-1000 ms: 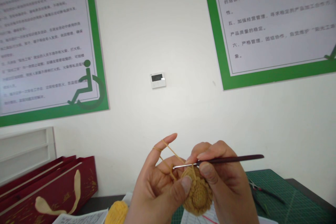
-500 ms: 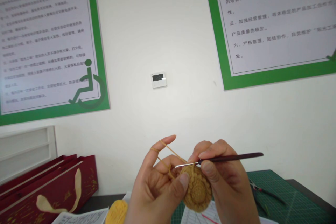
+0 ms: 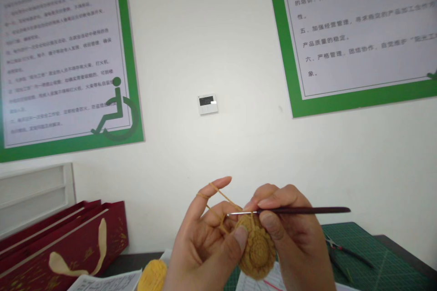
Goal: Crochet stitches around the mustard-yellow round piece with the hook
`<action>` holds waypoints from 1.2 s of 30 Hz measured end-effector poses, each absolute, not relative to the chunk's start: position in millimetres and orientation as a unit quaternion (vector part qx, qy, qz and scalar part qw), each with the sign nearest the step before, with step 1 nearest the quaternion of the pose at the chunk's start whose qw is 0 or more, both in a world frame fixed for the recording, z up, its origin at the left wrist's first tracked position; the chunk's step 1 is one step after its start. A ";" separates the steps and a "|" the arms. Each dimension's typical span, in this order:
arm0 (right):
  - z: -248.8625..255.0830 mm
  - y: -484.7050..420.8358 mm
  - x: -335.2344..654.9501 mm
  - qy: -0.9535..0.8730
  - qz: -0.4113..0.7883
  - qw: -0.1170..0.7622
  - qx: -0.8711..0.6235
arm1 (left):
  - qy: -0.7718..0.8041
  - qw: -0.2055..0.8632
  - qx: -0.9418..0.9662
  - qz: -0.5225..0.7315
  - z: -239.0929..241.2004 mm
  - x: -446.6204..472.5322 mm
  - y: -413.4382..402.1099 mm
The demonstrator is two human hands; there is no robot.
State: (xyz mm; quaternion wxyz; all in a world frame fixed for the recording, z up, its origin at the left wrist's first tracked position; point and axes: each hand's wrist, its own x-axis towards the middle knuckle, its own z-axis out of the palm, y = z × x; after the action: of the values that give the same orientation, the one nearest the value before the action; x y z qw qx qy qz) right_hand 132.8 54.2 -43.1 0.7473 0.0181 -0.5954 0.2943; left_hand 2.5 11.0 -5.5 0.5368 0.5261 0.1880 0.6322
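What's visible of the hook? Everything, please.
The hook is slim: a dark brown, smooth-looking handle and a thin, shiny, silvery shaft that looks like metal. It lies nearly level, shaft toward the left hand. The right hand holds it between thumb and fingers, with the handle's end sticking out beyond. The shaft crosses the top of the round tan crocheted piece, where a yarn loop seems to wrap it. Whether its tip touches yarn is unclear.

Left poster (image 3: 61, 54): we find small print blurred.
Yellow ball (image 3: 152, 276): bottom edge cuts it.
Pliers (image 3: 357, 257): right hand (image 3: 297, 232) hides part from us.
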 end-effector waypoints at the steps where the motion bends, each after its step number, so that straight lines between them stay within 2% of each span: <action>1: -43.1 54.5 132.8 -0.598 0.290 0.747 0.019 | 0.187 0.539 0.524 0.632 -5.5 2.5 10.9; 22: -39.3 49.5 123.2 -0.561 0.257 0.786 0.037 | 0.181 0.564 0.533 0.605 -0.7 5.4 4.1; 25: -39.9 49.8 122.8 -0.549 0.298 0.779 0.046 | 0.189 0.555 0.533 0.610 -1.5 4.9 4.5; 30: -40.3 50.5 125.6 -0.513 0.431 0.739 0.061 | 0.190 0.541 0.543 0.614 -4.2 4.5 7.2; 36: -36.5 46.9 132.5 -0.517 0.446 0.730 0.025 | 0.188 0.539 0.548 0.611 -2.2 3.8 7.1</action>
State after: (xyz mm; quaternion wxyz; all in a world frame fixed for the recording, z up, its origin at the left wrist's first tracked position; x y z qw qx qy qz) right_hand 132.5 46.9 -36.5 0.7302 0.0253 -0.5168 0.4462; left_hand 3.8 7.1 -2.2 0.5395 0.5483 0.1880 0.6107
